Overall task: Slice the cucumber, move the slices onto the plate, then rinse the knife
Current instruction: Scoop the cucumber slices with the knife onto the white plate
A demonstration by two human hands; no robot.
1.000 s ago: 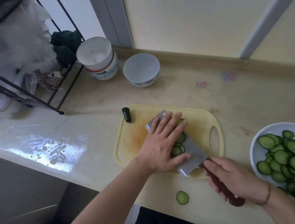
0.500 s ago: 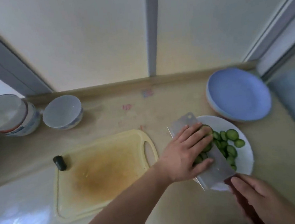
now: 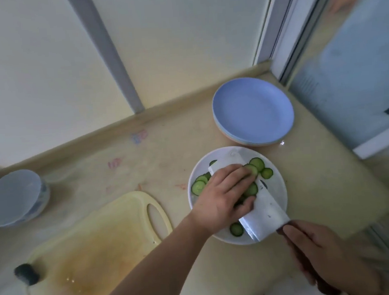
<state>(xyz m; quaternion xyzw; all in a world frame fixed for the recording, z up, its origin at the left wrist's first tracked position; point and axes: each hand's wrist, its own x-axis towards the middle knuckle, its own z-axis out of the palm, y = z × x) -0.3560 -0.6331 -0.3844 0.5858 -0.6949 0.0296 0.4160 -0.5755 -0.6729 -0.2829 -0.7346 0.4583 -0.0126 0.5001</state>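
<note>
knife handle (image 3: 301,253) mostly under right hand (image 3: 327,255)

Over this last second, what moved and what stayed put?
The steel cleaver, carrying green cucumber slices pinned by the left hand, went from the yellow cutting board to over the white plate. The right hand keeps gripping the handle; board and stub unmoved.
</note>
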